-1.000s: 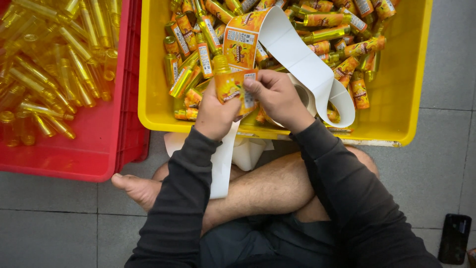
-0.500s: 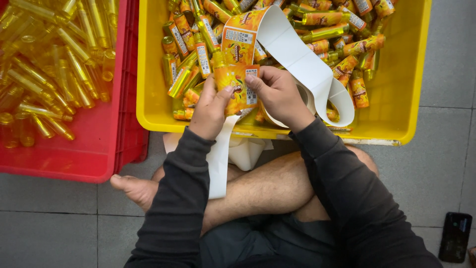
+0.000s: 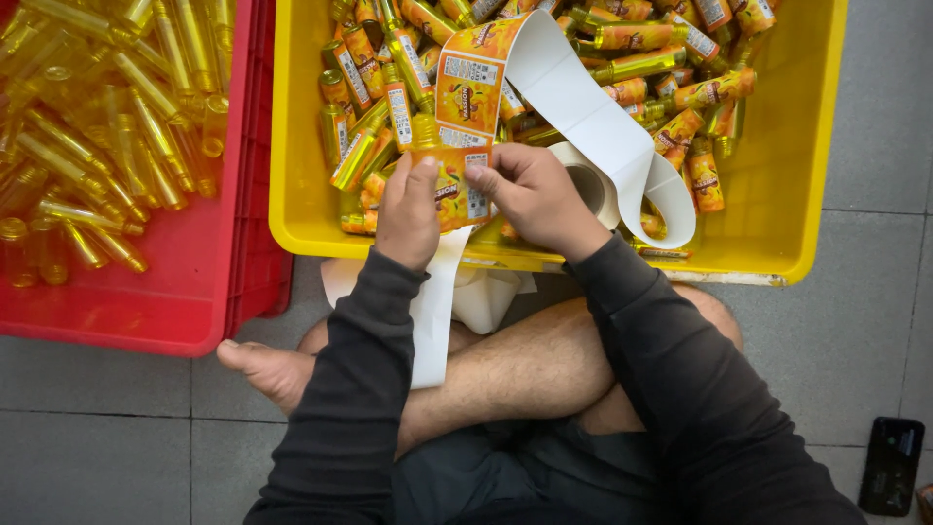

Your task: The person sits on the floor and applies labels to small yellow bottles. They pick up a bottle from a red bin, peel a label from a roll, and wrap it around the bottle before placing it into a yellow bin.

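Observation:
My left hand (image 3: 408,209) grips a small yellow bottle (image 3: 445,185) held over the front edge of the yellow crate (image 3: 777,248). My right hand (image 3: 530,190) presses an orange label against that bottle's side. A strip of orange labels (image 3: 471,83) on white backing paper (image 3: 603,122) loops up from the bottle, over the crate, and back to a roll (image 3: 588,185) behind my right hand. Spent backing (image 3: 432,311) hangs down over my crossed legs.
The yellow crate holds several labelled bottles (image 3: 680,58). A red crate (image 3: 126,301) at the left holds several bare yellow bottles (image 3: 107,107). A black phone (image 3: 889,467) lies on the grey tiled floor at the lower right. My bare foot (image 3: 267,365) rests near the red crate.
My hands have stayed over the crate's front edge. The fingers of both hands have shifted slightly on the bottle and the label sits flatter against it.

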